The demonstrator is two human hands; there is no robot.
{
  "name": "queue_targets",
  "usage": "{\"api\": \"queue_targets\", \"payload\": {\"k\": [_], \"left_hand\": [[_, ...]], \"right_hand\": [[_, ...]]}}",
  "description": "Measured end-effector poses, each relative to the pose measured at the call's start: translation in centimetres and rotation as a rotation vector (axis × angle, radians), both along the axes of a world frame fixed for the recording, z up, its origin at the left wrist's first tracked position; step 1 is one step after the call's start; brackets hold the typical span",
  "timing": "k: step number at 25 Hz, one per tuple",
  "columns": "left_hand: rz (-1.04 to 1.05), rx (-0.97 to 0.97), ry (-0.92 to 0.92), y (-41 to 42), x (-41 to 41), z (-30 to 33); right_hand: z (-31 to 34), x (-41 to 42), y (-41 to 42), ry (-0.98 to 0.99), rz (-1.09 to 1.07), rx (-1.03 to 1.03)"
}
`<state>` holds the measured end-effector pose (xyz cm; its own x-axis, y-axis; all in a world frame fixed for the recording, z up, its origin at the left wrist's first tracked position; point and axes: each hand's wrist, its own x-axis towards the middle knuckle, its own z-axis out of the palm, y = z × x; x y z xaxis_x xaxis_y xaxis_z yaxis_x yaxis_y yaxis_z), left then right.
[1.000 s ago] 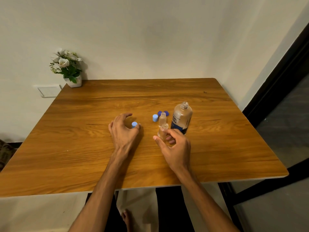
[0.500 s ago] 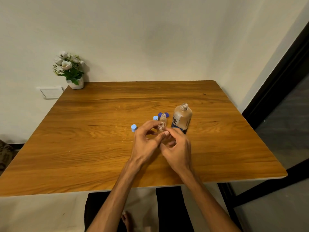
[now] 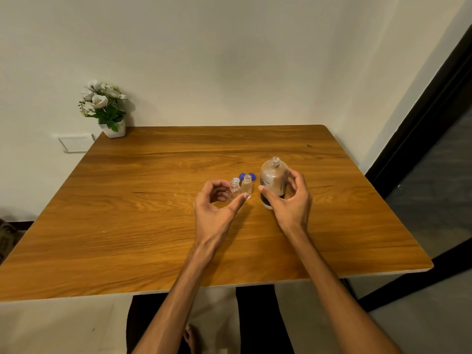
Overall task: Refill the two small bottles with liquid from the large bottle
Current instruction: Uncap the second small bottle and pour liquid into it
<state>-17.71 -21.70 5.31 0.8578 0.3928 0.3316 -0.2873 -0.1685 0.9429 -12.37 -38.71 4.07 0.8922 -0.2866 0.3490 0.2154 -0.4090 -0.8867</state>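
The large bottle (image 3: 273, 178) stands uncapped on the wooden table (image 3: 153, 213), right of centre, with a dark label low on it. My right hand (image 3: 290, 205) cups it, thumb on its left side and fingers at its right. Two small clear bottles stand uncapped just to its left. My left hand (image 3: 217, 210) curls around the left small bottle (image 3: 234, 188), thumb tip reaching the right small bottle (image 3: 247, 186). A dark blue cap (image 3: 245, 175) and a light blue cap (image 3: 236, 179) lie behind them.
A white pot of flowers (image 3: 112, 127) sits at the table's far left corner against the wall. A wall socket (image 3: 76, 143) is left of the table. A dark door frame (image 3: 419, 139) runs down the right side.
My right hand has left the small bottle and moved right onto the large bottle. My left hand, earlier near a light blue cap, now holds the small bottle alone.
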Motion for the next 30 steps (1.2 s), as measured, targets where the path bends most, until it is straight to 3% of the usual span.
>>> {"api": "queue_targets", "payload": {"k": [6, 11, 30], "left_hand": [[0.012, -0.022, -0.07, 0.8, -0.6, 0.7], [0.025, -0.001, -0.122, 0.9, -1.4, 1.4], [0.019, 0.023, -0.119, 1.1, -2.1, 1.6]], "right_hand": [[3.5, -0.3, -1.5, -0.401, 0.159, -0.431], [6.3, 0.0, -2.2, -0.527, 0.194, -0.686], [9.0, 0.4, -2.0, -0.661, 0.224, -0.862]]}}
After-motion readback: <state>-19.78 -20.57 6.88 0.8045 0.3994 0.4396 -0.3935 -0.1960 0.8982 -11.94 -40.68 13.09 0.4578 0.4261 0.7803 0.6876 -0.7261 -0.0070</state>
